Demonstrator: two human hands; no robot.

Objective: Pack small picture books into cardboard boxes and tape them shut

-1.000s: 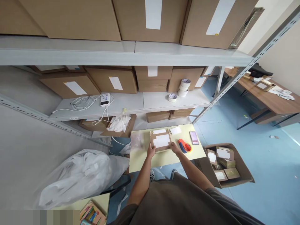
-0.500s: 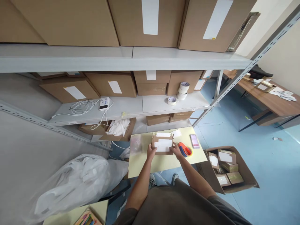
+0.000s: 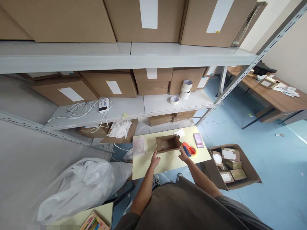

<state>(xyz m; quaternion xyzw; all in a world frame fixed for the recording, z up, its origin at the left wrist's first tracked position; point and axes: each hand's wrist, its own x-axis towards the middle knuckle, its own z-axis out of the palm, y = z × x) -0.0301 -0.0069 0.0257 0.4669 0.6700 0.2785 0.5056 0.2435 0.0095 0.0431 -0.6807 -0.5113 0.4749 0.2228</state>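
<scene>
A small cardboard box (image 3: 168,150) sits on the pale yellow table (image 3: 148,166), its top open and its brown inside showing. My left hand (image 3: 155,158) grips the near left corner of the box, fingers closed against the cardboard. At the right end my right hand (image 3: 183,156) holds the box wall near its corner; some fingers are hidden behind the box. An orange and blue tape dispenser (image 3: 189,149) lies just right of my right hand. Behind the box is a white slip (image 3: 179,132). A pinkish phone-like item (image 3: 198,140) lies farther right.
Grey shelving (image 3: 120,60) with cardboard cartons rises in front. Tape rolls (image 3: 174,100) and a power strip (image 3: 104,105) sit on its middle shelf. On the floor at right stands a large open carton (image 3: 251,172) of small boxes. A white plastic bag (image 3: 81,188) bulges at left.
The box showed a closed, white-labelled face; now its open side faces up. Both hands have shifted slightly down towards its near corners. The camera view has moved a little.
</scene>
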